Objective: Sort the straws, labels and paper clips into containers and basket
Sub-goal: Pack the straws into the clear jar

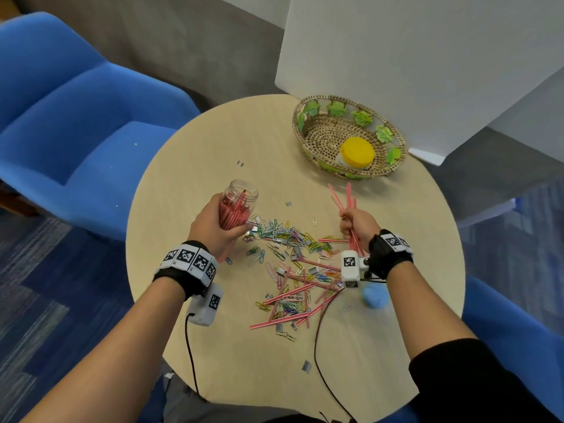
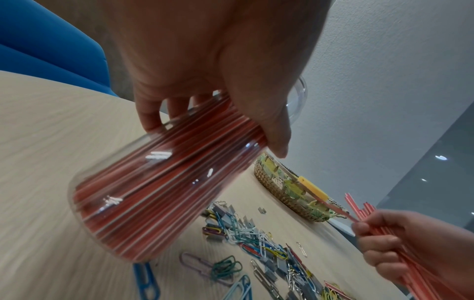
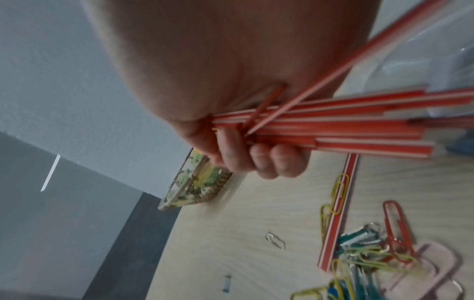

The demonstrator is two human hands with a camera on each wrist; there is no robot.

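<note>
My left hand [image 1: 213, 227] grips a clear plastic jar [image 1: 236, 206] packed with red-and-white straws, tilted above the table's left side; the jar [image 2: 159, 190] fills the left wrist view. My right hand [image 1: 358, 224] holds a bundle of red straws [image 1: 346, 199] upright, fingers [image 3: 259, 160] curled round them [image 3: 333, 125]. Between the hands lies a heap of coloured paper clips [image 1: 287, 236] mixed with small grey labels [image 1: 288, 204]. More loose straws [image 1: 290, 297] lie nearer me among clips.
A woven basket [image 1: 308, 117] with green leaves at the back right holds a jar with a yellow lid [image 1: 357, 152]. A blue lump [image 1: 375, 296] lies by my right wrist. The round table [image 1: 213, 141] has blue chairs [image 1: 61, 117] left and a white board [image 1: 427, 56] behind.
</note>
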